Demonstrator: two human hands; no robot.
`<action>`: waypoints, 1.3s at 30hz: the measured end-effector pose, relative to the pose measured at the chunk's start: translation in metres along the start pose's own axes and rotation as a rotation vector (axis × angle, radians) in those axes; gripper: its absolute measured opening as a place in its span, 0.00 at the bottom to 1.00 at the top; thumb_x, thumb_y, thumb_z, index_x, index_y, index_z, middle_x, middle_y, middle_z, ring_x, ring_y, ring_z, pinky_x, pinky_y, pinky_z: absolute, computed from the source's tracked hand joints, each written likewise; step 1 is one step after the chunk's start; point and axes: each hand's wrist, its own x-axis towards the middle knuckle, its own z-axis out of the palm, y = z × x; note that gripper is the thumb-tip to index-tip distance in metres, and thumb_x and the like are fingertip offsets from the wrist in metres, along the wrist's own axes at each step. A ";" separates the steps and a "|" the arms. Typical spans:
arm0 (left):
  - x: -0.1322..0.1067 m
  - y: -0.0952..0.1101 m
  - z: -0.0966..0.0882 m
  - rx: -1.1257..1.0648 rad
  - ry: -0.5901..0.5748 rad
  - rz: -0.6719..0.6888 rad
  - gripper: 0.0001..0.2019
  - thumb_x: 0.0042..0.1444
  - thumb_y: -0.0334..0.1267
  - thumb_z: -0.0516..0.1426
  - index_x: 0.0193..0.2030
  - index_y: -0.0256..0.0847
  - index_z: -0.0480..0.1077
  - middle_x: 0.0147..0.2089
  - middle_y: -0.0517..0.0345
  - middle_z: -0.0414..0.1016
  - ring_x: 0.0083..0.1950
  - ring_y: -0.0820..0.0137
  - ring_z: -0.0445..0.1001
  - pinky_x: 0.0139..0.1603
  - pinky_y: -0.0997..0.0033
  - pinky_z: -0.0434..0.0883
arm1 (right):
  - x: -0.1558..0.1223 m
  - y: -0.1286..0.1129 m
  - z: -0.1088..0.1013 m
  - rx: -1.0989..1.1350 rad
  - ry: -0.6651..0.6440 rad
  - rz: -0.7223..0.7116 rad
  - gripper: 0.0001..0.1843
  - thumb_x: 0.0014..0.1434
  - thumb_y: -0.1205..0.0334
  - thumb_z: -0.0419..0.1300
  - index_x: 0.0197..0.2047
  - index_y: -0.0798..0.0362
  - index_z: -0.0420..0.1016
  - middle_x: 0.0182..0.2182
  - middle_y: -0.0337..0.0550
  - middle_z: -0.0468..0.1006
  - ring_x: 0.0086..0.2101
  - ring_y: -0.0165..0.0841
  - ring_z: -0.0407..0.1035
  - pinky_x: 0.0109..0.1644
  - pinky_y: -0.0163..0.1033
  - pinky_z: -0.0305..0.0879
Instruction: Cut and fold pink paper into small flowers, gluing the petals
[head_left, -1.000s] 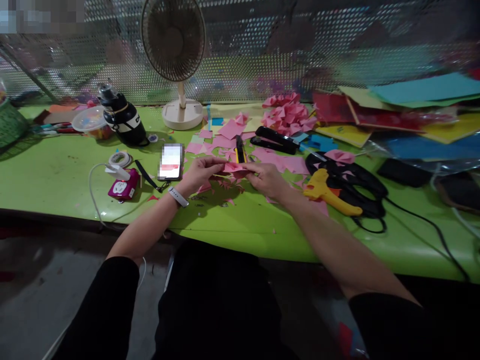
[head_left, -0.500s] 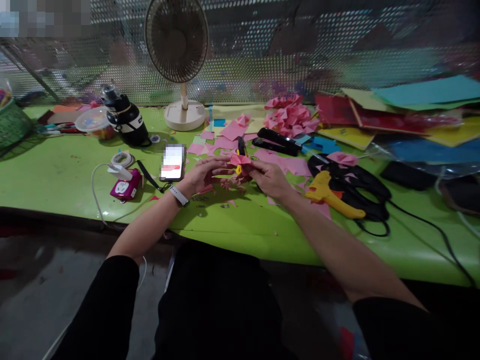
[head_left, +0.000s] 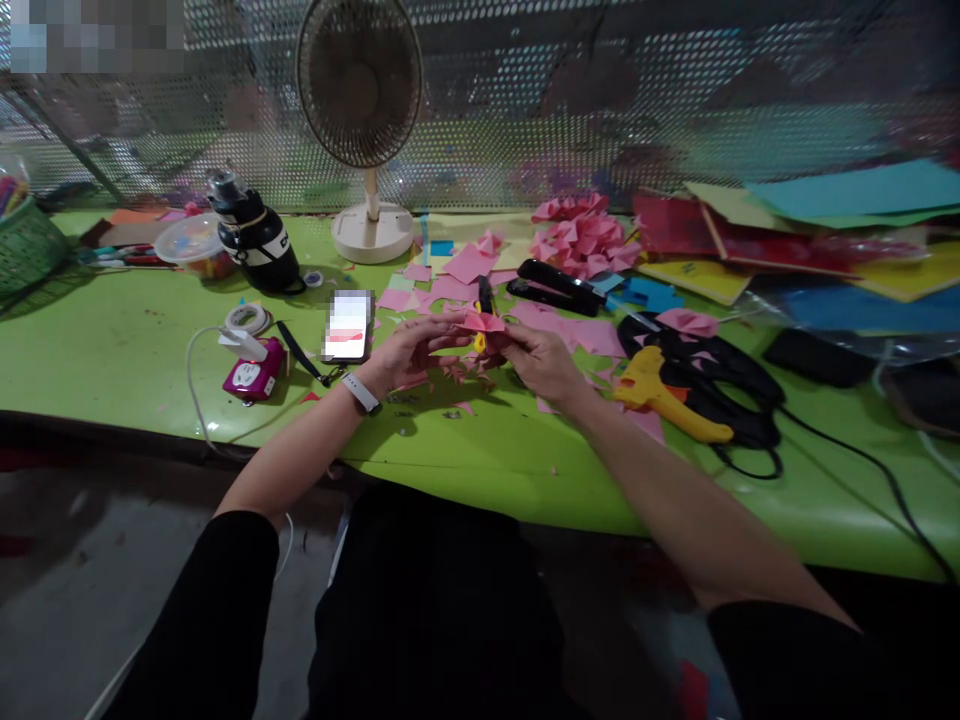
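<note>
1. Sits at the front edge of the green table, at lower centre of the frame, with both bare forearms reaching up and inward and a pale watch strap on the left wrist.
2. With the right hand, just right of centre, pinches the folded pink paper by its right side, thumb and fingers closed on it.
3. With the left hand, just left of centre, reaches in with fingers stretched out and slightly parted, tips at the paper's left end; hard to tell whether gripping it or only touching.
4. Holds the paper mid-frame, between the two hands and apparently above the tabletop, with the longer way running left to right, roughly from one set of fingertips to the other; nearer to the right hand.
5. Has small pink scraps under and below the hands, a yellow glue gun at right, a lit phone left of centre.
6. Just beyond the paper, has a black-and-yellow tool, partly hidden, pointing up the frame.
7. Farther up, right of centre, has a black stapler, then a heap of folded pink pieces.
8. Farthest, at upper left of centre, has a fan before a mesh screen.
</note>
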 end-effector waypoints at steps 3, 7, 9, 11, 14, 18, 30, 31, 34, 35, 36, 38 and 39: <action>-0.001 0.001 0.001 0.000 0.020 -0.001 0.12 0.60 0.31 0.59 0.50 0.36 0.78 0.50 0.48 0.83 0.50 0.69 0.81 0.45 0.72 0.77 | 0.000 0.002 0.000 0.004 0.002 -0.007 0.24 0.59 0.38 0.64 0.46 0.49 0.83 0.33 0.44 0.84 0.30 0.36 0.81 0.40 0.46 0.83; -0.001 0.001 0.001 -0.002 0.033 -0.019 0.13 0.61 0.32 0.57 0.51 0.35 0.77 0.47 0.49 0.83 0.49 0.69 0.81 0.49 0.70 0.77 | 0.000 0.004 0.000 -0.004 0.004 -0.014 0.22 0.60 0.39 0.64 0.45 0.49 0.83 0.33 0.43 0.83 0.31 0.37 0.81 0.40 0.46 0.82; 0.000 0.000 0.000 0.001 0.027 -0.019 0.14 0.62 0.33 0.57 0.52 0.34 0.77 0.46 0.49 0.83 0.49 0.69 0.81 0.51 0.69 0.77 | 0.001 0.004 0.000 0.001 0.003 -0.011 0.22 0.60 0.39 0.64 0.44 0.48 0.83 0.33 0.43 0.83 0.30 0.37 0.81 0.40 0.46 0.82; 0.001 0.000 -0.001 0.000 0.014 -0.003 0.13 0.61 0.32 0.58 0.51 0.35 0.77 0.46 0.50 0.83 0.48 0.70 0.81 0.49 0.70 0.77 | 0.001 0.003 0.000 -0.002 0.006 -0.015 0.21 0.60 0.39 0.64 0.43 0.48 0.83 0.32 0.43 0.83 0.30 0.37 0.81 0.40 0.46 0.82; 0.001 -0.002 -0.002 -0.011 -0.007 0.019 0.11 0.60 0.32 0.59 0.49 0.35 0.78 0.46 0.50 0.83 0.46 0.71 0.81 0.45 0.74 0.77 | 0.000 0.003 0.001 -0.015 0.011 -0.031 0.20 0.60 0.41 0.64 0.42 0.48 0.84 0.32 0.43 0.83 0.30 0.36 0.80 0.40 0.45 0.82; 0.001 -0.002 -0.003 -0.018 -0.013 0.028 0.10 0.59 0.31 0.60 0.47 0.36 0.79 0.46 0.49 0.83 0.44 0.70 0.81 0.43 0.73 0.78 | -0.001 0.003 -0.001 -0.079 0.003 -0.053 0.16 0.64 0.48 0.62 0.47 0.49 0.84 0.34 0.44 0.85 0.31 0.36 0.80 0.39 0.46 0.82; 0.005 -0.014 -0.006 0.356 -0.007 0.128 0.14 0.60 0.28 0.60 0.53 0.36 0.74 0.42 0.54 0.81 0.38 0.74 0.81 0.45 0.69 0.78 | 0.003 0.005 -0.015 -0.547 -0.048 -0.321 0.23 0.62 0.69 0.58 0.57 0.43 0.80 0.50 0.44 0.84 0.46 0.44 0.80 0.52 0.57 0.77; 0.005 -0.014 -0.005 0.400 -0.013 0.149 0.15 0.60 0.28 0.60 0.54 0.37 0.74 0.42 0.54 0.81 0.39 0.74 0.80 0.45 0.69 0.78 | 0.002 0.005 -0.014 -0.571 -0.036 -0.336 0.23 0.63 0.68 0.58 0.58 0.44 0.80 0.50 0.45 0.84 0.46 0.44 0.80 0.52 0.56 0.77; 0.007 -0.016 -0.007 0.555 -0.001 0.244 0.13 0.61 0.32 0.60 0.53 0.37 0.75 0.43 0.51 0.81 0.40 0.73 0.79 0.44 0.70 0.77 | 0.001 0.004 -0.011 -0.640 0.000 -0.382 0.22 0.65 0.68 0.55 0.59 0.47 0.79 0.49 0.48 0.84 0.45 0.43 0.80 0.51 0.55 0.77; 0.008 -0.016 -0.008 0.619 0.010 0.294 0.12 0.61 0.34 0.60 0.51 0.37 0.76 0.44 0.50 0.81 0.41 0.73 0.79 0.45 0.70 0.77 | 0.000 0.004 -0.010 -0.652 0.004 -0.398 0.22 0.65 0.68 0.55 0.59 0.48 0.79 0.48 0.49 0.84 0.45 0.44 0.80 0.51 0.55 0.77; 0.008 -0.017 -0.009 0.686 0.020 0.353 0.10 0.61 0.35 0.61 0.48 0.37 0.78 0.45 0.49 0.81 0.42 0.72 0.79 0.46 0.69 0.76 | 0.000 0.004 -0.009 -0.658 0.004 -0.414 0.23 0.65 0.69 0.55 0.60 0.49 0.79 0.48 0.50 0.84 0.46 0.44 0.80 0.51 0.56 0.77; 0.008 -0.016 -0.011 0.814 0.043 0.468 0.08 0.60 0.36 0.61 0.45 0.38 0.79 0.47 0.49 0.81 0.45 0.70 0.78 0.50 0.67 0.75 | -0.001 0.005 -0.008 -0.659 0.005 -0.439 0.24 0.64 0.71 0.55 0.60 0.49 0.79 0.49 0.50 0.84 0.47 0.45 0.79 0.54 0.59 0.76; 0.007 -0.016 -0.011 0.873 0.052 0.505 0.08 0.60 0.34 0.61 0.45 0.40 0.79 0.46 0.49 0.81 0.46 0.69 0.77 0.51 0.66 0.75 | -0.001 0.005 -0.007 -0.659 0.007 -0.444 0.24 0.64 0.71 0.55 0.60 0.48 0.79 0.49 0.49 0.84 0.48 0.45 0.79 0.55 0.59 0.75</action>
